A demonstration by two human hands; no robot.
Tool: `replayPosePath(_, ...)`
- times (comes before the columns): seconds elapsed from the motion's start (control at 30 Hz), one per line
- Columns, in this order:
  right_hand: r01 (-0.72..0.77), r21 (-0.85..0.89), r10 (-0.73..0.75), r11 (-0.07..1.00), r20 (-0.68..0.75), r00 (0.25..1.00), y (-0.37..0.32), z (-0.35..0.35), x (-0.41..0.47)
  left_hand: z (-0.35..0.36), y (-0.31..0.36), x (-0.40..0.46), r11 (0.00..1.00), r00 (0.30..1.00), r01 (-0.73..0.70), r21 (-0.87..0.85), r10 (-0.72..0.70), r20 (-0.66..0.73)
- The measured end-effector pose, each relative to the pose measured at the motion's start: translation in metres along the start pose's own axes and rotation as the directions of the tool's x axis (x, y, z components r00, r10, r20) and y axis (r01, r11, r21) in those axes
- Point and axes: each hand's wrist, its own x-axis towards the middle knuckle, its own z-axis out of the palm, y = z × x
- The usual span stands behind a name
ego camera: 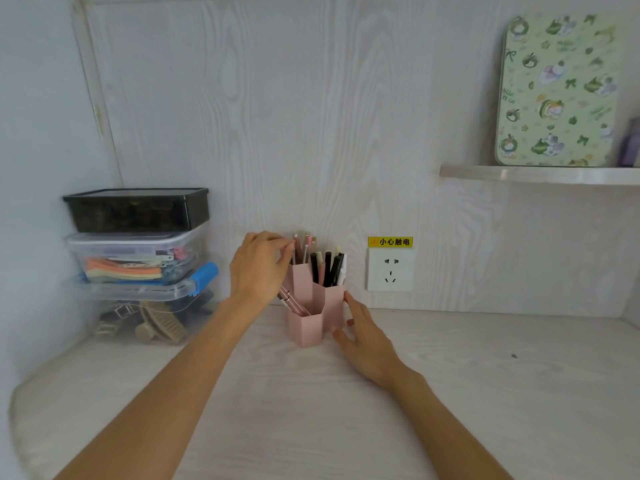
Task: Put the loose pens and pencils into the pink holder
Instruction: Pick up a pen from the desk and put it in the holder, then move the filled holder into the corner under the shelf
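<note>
Pens and pencils stand in the pink holder, which sits on the counter close to the back wall; the right hand rests relaxed fingers against its near right side, probably to keep it from sliding. Above it, the left hand pinches the top of a pencil in the rear compartment with its fingers, seemingly seating it. Behind, a yellow sticker reading "小心触电" sits over a wall socket, and stacked storage boxes stand at left.
</note>
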Motion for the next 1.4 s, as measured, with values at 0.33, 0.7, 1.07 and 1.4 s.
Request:
replayPosePath(0.33, -0.124, 0.247, 0.136, 0.961, -0.032, 0.990, -0.004, -0.005, 0.002, 0.017, 0.002, -0.081, 0.816, 0.932, 0.346, -0.463, -0.355, 0.071)
replayPosePath(0.7, -0.214, 0.559, 0.254, 0.801, 0.007, 0.967, -0.031, 0.009, 0.035, 0.041, -0.010, -0.088, 0.830, 0.893, 0.434, -0.350, -0.344, 0.291)
replayPosePath(1.07, -0.142, 0.345, 0.227, 0.928, -0.219, 0.949, -0.017, -0.025, -0.014, 0.020, 0.013, -0.097, 0.763, 0.856, 0.460, -0.455, -0.244, 0.456)
replayPosePath(1.4, -0.112, 0.239, 0.235, 0.965, -0.585, 0.776, 0.031, -0.156, -0.088, 0.043, 0.178, -0.070, 0.537, 0.779, 0.561, -0.630, -0.086, 0.621)
